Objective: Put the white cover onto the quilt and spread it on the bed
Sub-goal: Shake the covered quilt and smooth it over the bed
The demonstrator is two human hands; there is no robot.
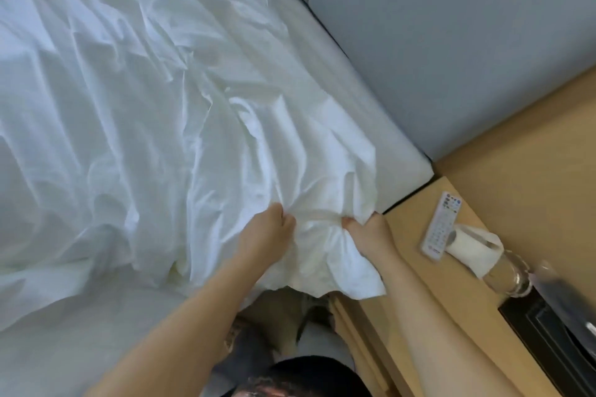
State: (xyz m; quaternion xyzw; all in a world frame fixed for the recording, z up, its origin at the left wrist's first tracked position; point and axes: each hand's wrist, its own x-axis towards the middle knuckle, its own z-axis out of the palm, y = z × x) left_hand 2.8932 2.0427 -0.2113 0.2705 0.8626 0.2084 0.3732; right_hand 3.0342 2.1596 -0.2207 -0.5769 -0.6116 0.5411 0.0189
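Observation:
A wrinkled white cover lies spread over most of the bed, its near corner bunched at the bed's right front edge. My left hand grips a fold of that corner, fingers curled into the cloth. My right hand grips the same corner a little to the right, and cloth hangs down below it. A yellowish quilt layer shows faintly through the fabric near my hands. The rest of the quilt is hidden under the cover.
A grey padded headboard rises right of the bed. A wooden nightstand holds a white remote, a tissue roll, a clear bottle and a black tray.

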